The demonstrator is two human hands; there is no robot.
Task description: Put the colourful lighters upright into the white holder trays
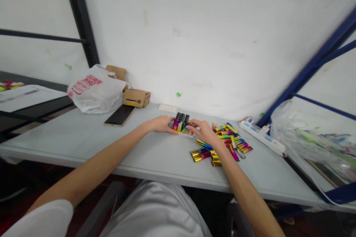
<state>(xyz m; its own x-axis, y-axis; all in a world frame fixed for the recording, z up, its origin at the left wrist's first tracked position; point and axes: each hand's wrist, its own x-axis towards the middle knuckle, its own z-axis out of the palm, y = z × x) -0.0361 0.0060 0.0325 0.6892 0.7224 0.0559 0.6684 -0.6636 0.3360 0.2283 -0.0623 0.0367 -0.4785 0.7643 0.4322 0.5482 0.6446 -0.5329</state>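
Grip, left hand (164,124): thumb and fingers around left end of white tray (189,135). Grip, right hand (203,131): narrow, at right end; unclear whether holding anything. Tray, between hands: part filled, shiny pieces (180,121) upright. Outside, to its right: many loose pieces (233,141), heaped.

Count: one left hand (162,123), one right hand (205,131), two white trays (168,108), one phone (120,115), one white printed bag (96,90) at left, one power strip (261,137) at right; overlapping coloured sticks (233,144), uncountable.
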